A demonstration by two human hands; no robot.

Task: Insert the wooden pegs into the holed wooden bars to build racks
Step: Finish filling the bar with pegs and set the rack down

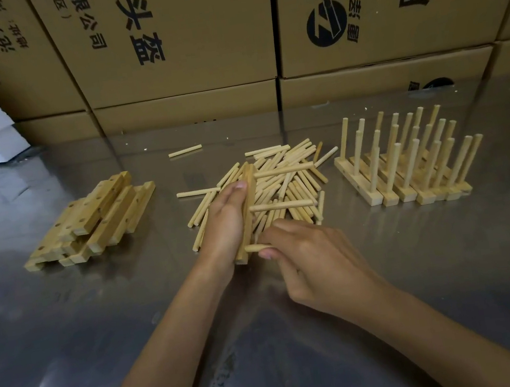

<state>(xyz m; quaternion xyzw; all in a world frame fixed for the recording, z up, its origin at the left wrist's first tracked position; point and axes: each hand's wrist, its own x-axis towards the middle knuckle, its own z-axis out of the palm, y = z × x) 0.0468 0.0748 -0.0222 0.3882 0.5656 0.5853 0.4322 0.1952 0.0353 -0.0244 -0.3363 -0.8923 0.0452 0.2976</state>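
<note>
The bar [247, 214] stands on its edge in the middle of the table [389, 272], over the loose pegs [282, 186]; its long way runs from near the person to far away, and its holed side faces right; two pegs already stick out of it to the right, lying flat; the left hand [223, 220] wraps round the bar from the left and holds it tight; the right hand [305, 255] pinches a third peg [254, 247] between thumb and fingers; this peg lies flat too, long way left to right, and its left tip touches the bar's near end; I think the push must go straight left into the hole; the right hand is nearer to it; spare bars [93, 219] lie stacked on the left; finished racks [407, 165] stand on the right; cardboard boxes [179, 40] stand behind.
</note>
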